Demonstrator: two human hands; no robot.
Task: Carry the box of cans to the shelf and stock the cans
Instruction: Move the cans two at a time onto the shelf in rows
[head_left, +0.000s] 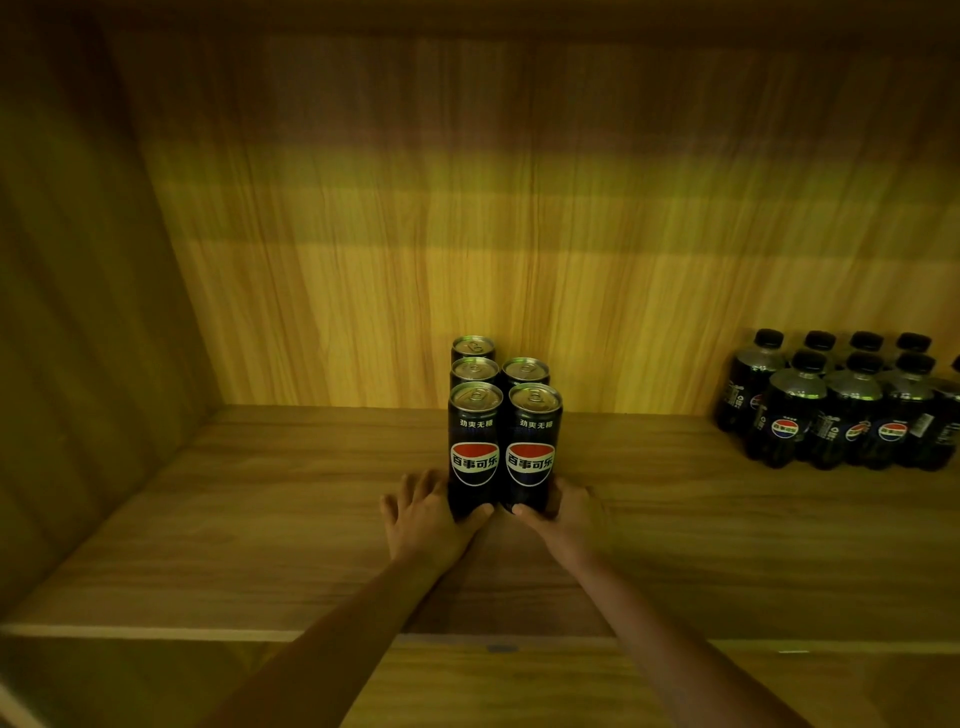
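Note:
Several tall black cola cans stand upright in two rows on the wooden shelf board (260, 519), near the back wall. The front left can (474, 447) and the front right can (532, 447) show red, white and blue logos. My left hand (423, 514) wraps the base of the front left can, thumb across its front. My right hand (566, 514) grips the base of the front right can in the same way. Both cans rest on the shelf. Three more cans (498, 366) stand behind them. No box is in view.
A group of several dark cola bottles (841, 405) stands at the right end of the shelf against the back wall. The cabinet's left side wall (78, 338) closes the shelf. The shelf's front edge (208, 631) runs below my forearms.

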